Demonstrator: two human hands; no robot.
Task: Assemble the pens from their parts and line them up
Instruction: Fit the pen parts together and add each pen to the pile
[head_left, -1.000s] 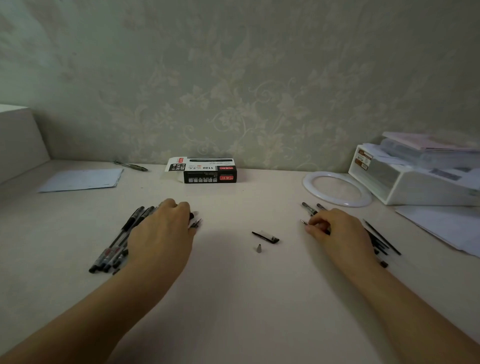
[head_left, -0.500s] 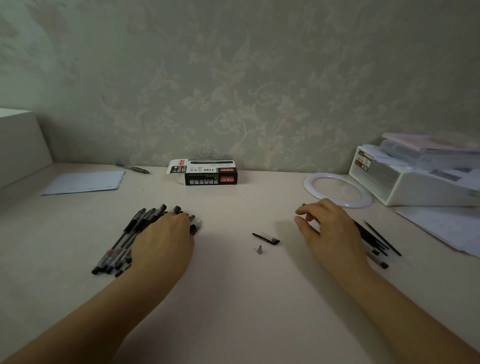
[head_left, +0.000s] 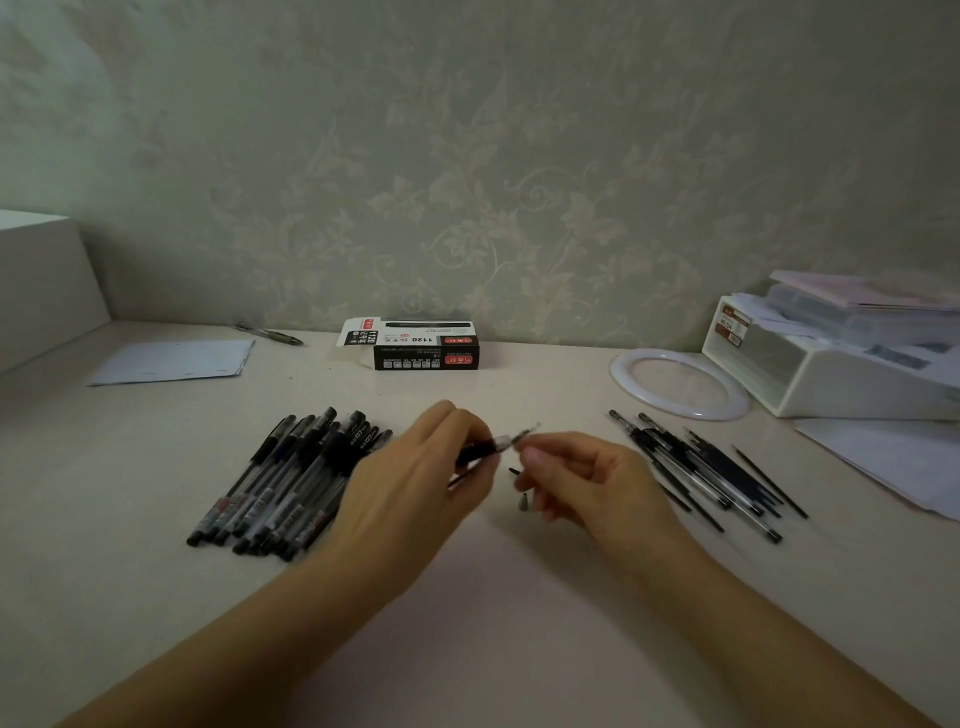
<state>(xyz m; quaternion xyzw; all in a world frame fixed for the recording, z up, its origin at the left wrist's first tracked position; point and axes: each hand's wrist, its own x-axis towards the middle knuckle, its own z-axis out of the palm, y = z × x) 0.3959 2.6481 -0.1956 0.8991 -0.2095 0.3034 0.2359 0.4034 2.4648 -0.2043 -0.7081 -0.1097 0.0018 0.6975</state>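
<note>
**Both hands lifted to the middle, meeting on one pen**

Since half a second ago the left hand (head_left: 415, 483) has come off the pile of finished pens and the right hand (head_left: 587, 483) has left the loose parts; they now meet above the middle of the tabletop (head_left: 467, 623).

The left hand grips a pen barrel (head_left: 485, 451), dark grip section in its fingers, clear front end pointing toward 2 o'clock. The right hand's fingers are curled, and its thumb and forefinger pinch at the barrel's clear tip; motion blur hides whether a small part sits between them.

Just under the right hand's fingers a small grey nib cone (head_left: 523, 502) stands on the tabletop, with a short black piece (head_left: 514, 471) just beyond it, partly hidden by the fingers.

At 9 o'clock from the hands, the assembled pens (head_left: 291, 478) lie side by side in a tight slanted row, caps toward 1 o'clock. At 3 o'clock lies a looser heap of barrels and refills (head_left: 696, 467), several crossing one another.

Farther back, at 12 o'clock, a black pen box (head_left: 426, 351) sits with its flap open. At 10 o'clock lie a sheet of paper (head_left: 171, 361) and a single pen (head_left: 270, 334). At 2 o'clock a white ring (head_left: 623, 371) lies flat beside a white tray (head_left: 831, 384) stacked with papers, against the patterned wall (head_left: 467, 156).
</note>
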